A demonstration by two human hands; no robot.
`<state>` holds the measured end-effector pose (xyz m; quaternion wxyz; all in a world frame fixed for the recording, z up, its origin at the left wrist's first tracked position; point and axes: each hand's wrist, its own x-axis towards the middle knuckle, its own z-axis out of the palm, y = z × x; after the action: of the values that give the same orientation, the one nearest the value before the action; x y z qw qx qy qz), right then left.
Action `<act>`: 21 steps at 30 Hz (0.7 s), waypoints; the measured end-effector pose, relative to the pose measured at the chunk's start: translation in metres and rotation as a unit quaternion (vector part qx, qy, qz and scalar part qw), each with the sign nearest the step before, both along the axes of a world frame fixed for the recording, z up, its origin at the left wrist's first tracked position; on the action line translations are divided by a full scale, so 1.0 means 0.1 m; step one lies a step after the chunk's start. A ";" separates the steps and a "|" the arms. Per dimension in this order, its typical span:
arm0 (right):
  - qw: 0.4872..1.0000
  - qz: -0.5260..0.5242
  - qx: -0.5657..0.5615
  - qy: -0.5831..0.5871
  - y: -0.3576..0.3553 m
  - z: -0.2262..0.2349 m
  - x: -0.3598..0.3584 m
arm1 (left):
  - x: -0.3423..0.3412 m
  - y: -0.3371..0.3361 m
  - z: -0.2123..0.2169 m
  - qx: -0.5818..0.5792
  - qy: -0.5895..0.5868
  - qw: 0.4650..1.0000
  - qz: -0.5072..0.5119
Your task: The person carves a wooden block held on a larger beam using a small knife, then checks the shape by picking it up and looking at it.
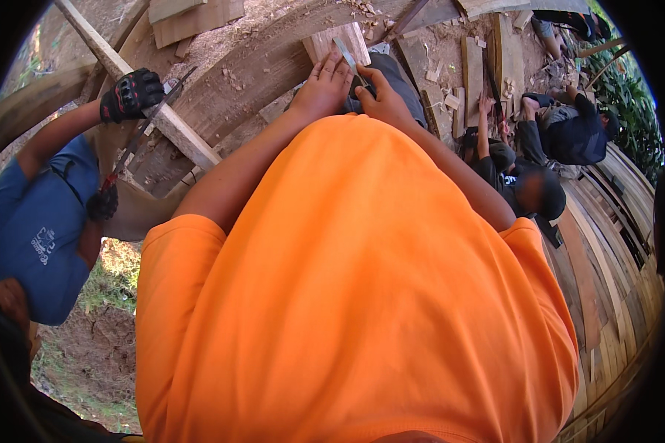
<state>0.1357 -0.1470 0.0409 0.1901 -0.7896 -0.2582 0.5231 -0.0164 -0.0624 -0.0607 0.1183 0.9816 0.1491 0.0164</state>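
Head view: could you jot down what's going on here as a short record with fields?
Setting: outdoor woodwork site, planks and wood chips about
Left hand: fingers pressed flat on a small wooden block
Right hand: grips a flat metal blade angled against the block
Wearer: orange shirt fills the lower picture
Left side: a person in a blue shirt, black glove on a long wooden beam
Right side: two people crouch among planks

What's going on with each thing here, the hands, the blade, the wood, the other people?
Left hand: flat, pressing on the small wooden block.
Right hand: closed around the metal blade.
Metal blade: tilted, tip on the block.
Small wooden block: lying flat on the timber.
Gloved hand: a co-worker's, gripping a slanted wooden batten.
Wood chips: scattered.
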 end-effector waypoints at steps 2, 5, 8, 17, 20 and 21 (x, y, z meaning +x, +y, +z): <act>1.000 -0.002 -0.015 0.001 0.02 0.01 0.00 | 0.02 0.02 -0.01 0.011 0.038 0.999 -0.015; 0.999 -0.009 -0.032 0.004 0.06 0.10 -0.01 | 0.03 -0.02 -0.02 -0.002 0.049 0.999 -0.013; 1.000 -0.013 -0.024 -0.003 0.06 0.09 -0.03 | 0.04 -0.03 -0.05 -0.005 0.056 0.998 -0.014; 0.993 -0.012 0.107 -0.053 0.13 -0.34 0.03 | 0.01 -0.07 -0.12 0.013 0.034 0.999 0.000; 0.988 -0.080 0.129 0.009 0.69 -0.34 0.15 | -0.01 -0.08 -0.11 0.001 0.029 0.999 -0.021; 0.983 -0.082 0.166 0.020 0.77 -0.31 0.17 | -0.01 -0.09 -0.15 0.057 -0.032 0.998 -0.016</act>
<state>0.1529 -0.0703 0.0103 0.3655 -0.7552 -0.2722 0.4711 -0.0175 -0.0717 -0.0761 0.0671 0.9880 0.1284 0.0542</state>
